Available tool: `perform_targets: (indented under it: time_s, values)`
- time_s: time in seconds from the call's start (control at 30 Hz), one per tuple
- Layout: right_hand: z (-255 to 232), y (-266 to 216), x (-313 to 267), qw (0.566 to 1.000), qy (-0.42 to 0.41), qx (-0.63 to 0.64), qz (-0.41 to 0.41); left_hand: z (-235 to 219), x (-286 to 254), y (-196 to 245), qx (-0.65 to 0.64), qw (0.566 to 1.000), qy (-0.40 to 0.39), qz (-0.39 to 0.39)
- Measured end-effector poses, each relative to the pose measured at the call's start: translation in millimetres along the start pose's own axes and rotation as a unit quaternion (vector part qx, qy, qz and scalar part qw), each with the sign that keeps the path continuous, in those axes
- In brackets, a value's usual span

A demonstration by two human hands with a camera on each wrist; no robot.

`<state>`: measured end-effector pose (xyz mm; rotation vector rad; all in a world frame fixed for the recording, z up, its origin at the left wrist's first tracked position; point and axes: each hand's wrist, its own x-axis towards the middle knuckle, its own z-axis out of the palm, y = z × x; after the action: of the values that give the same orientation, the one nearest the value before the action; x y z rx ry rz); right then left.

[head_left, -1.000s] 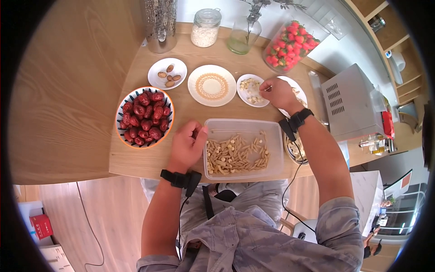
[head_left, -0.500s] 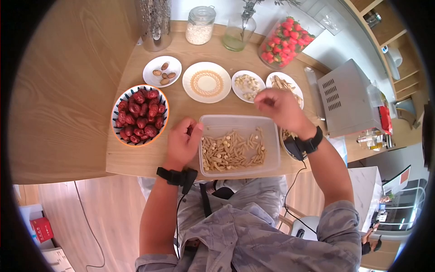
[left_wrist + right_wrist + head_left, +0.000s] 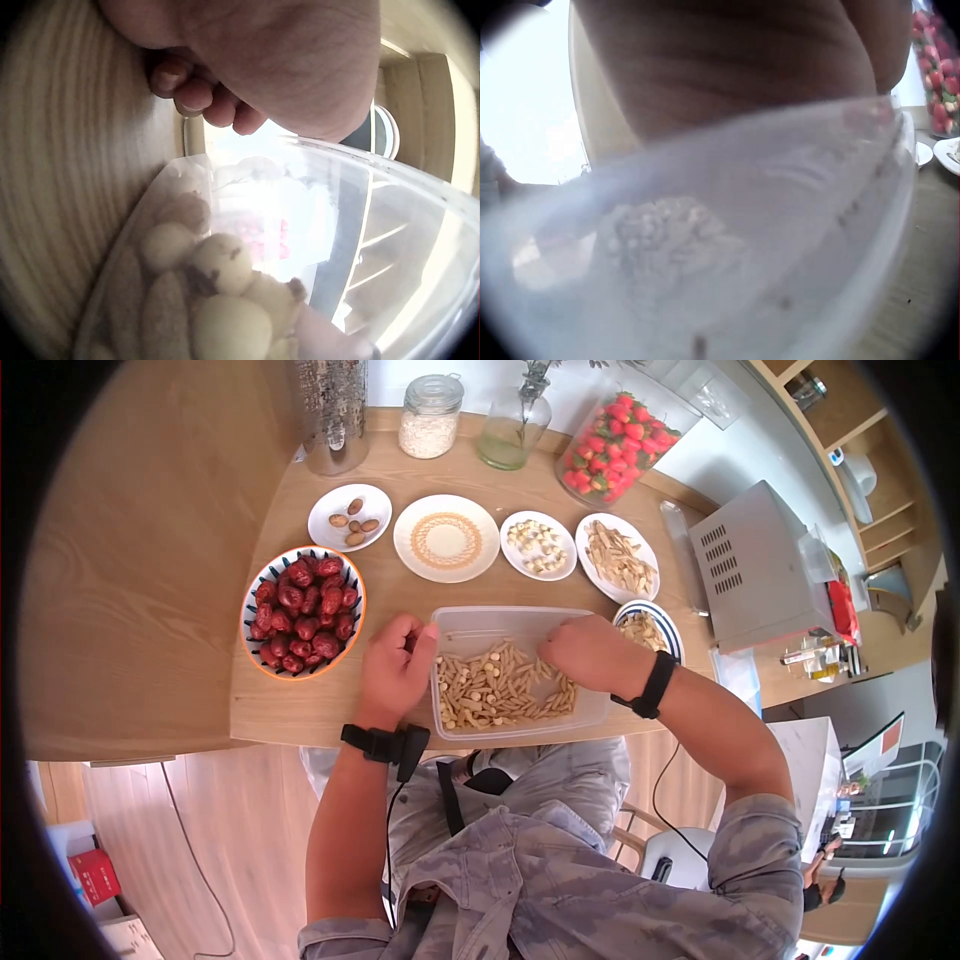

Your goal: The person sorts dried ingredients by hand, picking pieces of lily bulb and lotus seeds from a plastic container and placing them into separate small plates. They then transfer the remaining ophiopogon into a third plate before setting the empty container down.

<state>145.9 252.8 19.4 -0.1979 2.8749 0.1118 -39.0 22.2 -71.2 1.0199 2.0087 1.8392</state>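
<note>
Head view puts the clear container (image 3: 513,619) of tan pieces (image 3: 490,687) on the worktop (image 3: 388,592), left hand (image 3: 395,672) curled by its left rim, right hand (image 3: 597,653) over its right end; whether either grip holds anything, I cannot tell. Leaning on that right rim could tip it and spill pieces, while the right wrist might knock the striped bowl (image 3: 676,636) close by.

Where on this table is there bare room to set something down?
Bare table shows between the red-date bowl, patterned plate and left hand, and from that bowl to the near edge. It is crowded right of the plastic box, where the striped bowl and oval plate sit close.
</note>
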Motion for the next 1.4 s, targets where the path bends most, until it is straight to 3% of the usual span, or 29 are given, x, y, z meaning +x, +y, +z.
perform_targets:
  time_s: [0.17,0.27,0.67,0.77,0.87,0.97,1.17,1.4]
  values:
    - [-18.6,-8.4,-4.6,0.997,-0.071,0.004,0.020,-2.4,0.5,4.0,-0.004,1.000,-0.009,-0.011]
    - [-6.8,-14.0,-7.8,0.999,-0.014,-0.030,0.032,-0.1,1.3,1.8,-0.006,1.000,-0.007,-0.003]
    - [-12.3,-17.0,0.4,0.996,-0.068,-0.053,0.009,-1.4,0.7,4.0,0.003,1.000,-0.011,-0.017]
    - [-39.7,-8.5,0.3,0.998,-0.056,0.018,-0.022,-1.4,0.5,0.9,-0.005,1.000,-0.006,-0.021]
    - [-73.2,6.7,3.7,0.986,0.047,0.156,0.026,-0.7,0.3,3.5,-0.010,1.000,-0.005,-0.012]
    - [-74.8,33.9,16.3,0.949,0.101,0.253,0.160,-0.4,1.1,3.1,-0.007,1.000,-0.001,-0.008]
    - [-22.3,103.5,40.3,0.929,0.087,0.217,0.286,0.3,0.8,1.6,-0.010,1.000,0.000,-0.012]
    - [-7.0,120.7,52.4,0.903,0.127,0.237,0.335,-1.6,1.2,2.7,-0.004,1.000,-0.011,-0.020]
